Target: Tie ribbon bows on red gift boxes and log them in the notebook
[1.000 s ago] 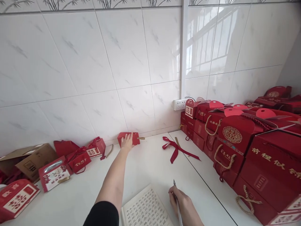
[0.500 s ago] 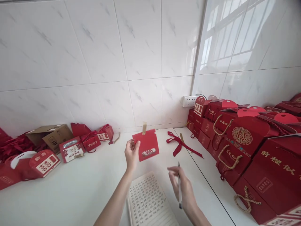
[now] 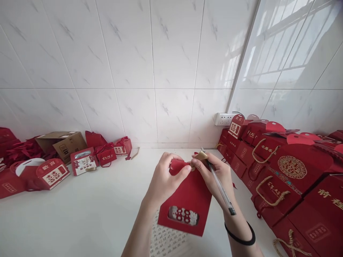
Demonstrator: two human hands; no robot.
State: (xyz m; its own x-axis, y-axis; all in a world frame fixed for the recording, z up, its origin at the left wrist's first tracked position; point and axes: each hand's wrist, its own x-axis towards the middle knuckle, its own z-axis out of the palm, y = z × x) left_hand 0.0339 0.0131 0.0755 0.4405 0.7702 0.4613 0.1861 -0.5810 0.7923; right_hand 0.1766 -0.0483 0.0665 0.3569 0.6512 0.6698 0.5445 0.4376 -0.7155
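A flat red paper packet (image 3: 187, 196) with a cut-out window near its lower edge is raised in front of me, above the notebook (image 3: 170, 237). My left hand (image 3: 162, 178) is closed on its top left corner, thumb in front. At the top edge, my right hand (image 3: 218, 173) pinches a short gold strip (image 3: 200, 155) between thumb and fingers. The same hand carries a clear pen (image 3: 222, 189), tucked slantwise across the fingers with its dark end pointing down. The packet and my left arm hide much of the notebook's handwritten page.
Red gift boxes (image 3: 289, 167) with rope handles are stacked along the right. More small red boxes (image 3: 52, 176) and a brown carton (image 3: 68, 144) stand at the left. A wall socket (image 3: 223, 119) sits behind the stack. A red ribbon is mostly hidden behind my right hand.
The red packet has come nearer and lower, over the notebook. My right hand has moved up to its top edge and taken hold of the gold strip, still keeping the pen.
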